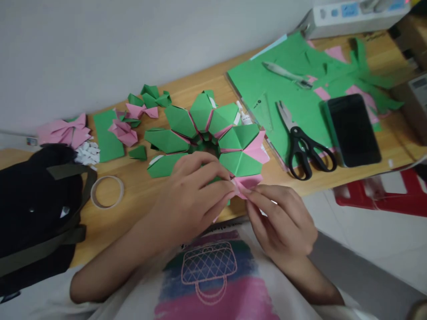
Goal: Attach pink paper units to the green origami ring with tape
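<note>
A ring of folded green paper petals, a paper flower (205,118), lies near the table's front edge, with pink folded pieces on its right side. My left hand (200,191) reaches over its lower part, fingers closed on a pink paper petal (247,181). From the right, my right hand (283,218) pinches the same pink petal between thumb and fingertips. Both hands' fingertips nearly meet there. The flower's lower petals are mostly hidden behind my left hand.
Left of the flower lie a tape roll (107,192), loose folded pieces (123,129), white paper scraps (88,152) and a black bag (40,200). On the right are scissors (305,146), a phone (353,129), a utility knife (287,73), green sheets (253,73) and a power strip (356,18).
</note>
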{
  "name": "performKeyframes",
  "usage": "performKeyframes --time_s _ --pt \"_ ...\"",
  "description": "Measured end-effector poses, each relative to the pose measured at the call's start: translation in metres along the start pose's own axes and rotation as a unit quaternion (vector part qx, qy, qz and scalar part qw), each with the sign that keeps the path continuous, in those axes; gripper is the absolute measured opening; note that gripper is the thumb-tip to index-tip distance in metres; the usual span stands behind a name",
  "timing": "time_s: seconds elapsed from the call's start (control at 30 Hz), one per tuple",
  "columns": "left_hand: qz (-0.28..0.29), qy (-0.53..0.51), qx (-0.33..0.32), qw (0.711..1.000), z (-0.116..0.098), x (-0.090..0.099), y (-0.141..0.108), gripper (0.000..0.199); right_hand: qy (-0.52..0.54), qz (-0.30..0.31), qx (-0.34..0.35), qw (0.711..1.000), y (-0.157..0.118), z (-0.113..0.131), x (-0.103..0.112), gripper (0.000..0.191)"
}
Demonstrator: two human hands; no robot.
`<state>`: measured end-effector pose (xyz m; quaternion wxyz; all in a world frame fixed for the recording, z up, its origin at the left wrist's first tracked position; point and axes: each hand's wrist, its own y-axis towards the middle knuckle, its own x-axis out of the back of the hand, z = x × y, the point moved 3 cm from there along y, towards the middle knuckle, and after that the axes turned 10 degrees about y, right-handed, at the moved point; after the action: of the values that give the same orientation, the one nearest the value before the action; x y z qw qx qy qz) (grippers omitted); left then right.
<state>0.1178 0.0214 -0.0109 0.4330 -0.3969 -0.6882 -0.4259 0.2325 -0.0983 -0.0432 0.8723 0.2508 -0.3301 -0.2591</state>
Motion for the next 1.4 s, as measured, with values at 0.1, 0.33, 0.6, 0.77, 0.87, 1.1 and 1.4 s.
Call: performKeyframes --time_s 0.1,0.33,0.6,0.77,0.87,1.1,1.4 --pt "0.048 0.019 -0.01 0.999 0.003 0.003 0.004 0.016 0.002 0.01 0.024 1.0 0.0 -0.004 0.001 0.028" --pt "0.083 0.02 -0.034 0.996 0.006 0.009 0.011 0.019 0.015 0.031 0.063 0.997 -0.003 -0.012 0.002 0.027" --pt "0.078 0.002 -0.037 0.996 0.007 0.006 0.013 0.017 0.015 0.049 0.073 0.996 -0.006 -0.015 0.002 0.028" --pt "0.099 0.009 -0.046 0.994 0.005 0.008 0.016 0.019 0.006 0.067 0.099 0.993 -0.007 -0.017 0.004 0.026" --pt "0.097 0.024 -0.05 0.994 0.004 0.008 0.018 0.019 -0.002 0.068 0.109 0.992 -0.008 -0.019 0.004 0.026" --pt "0.032 0.04 -0.041 0.998 0.007 0.004 0.015 0.017 -0.02 0.044 0.077 0.996 -0.001 -0.014 0.006 0.029" --pt "-0.008 0.15 0.029 0.988 0.037 0.02 -0.015 0.021 0.19 -0.025 -0.278 0.941 -0.035 -0.039 0.001 0.032"
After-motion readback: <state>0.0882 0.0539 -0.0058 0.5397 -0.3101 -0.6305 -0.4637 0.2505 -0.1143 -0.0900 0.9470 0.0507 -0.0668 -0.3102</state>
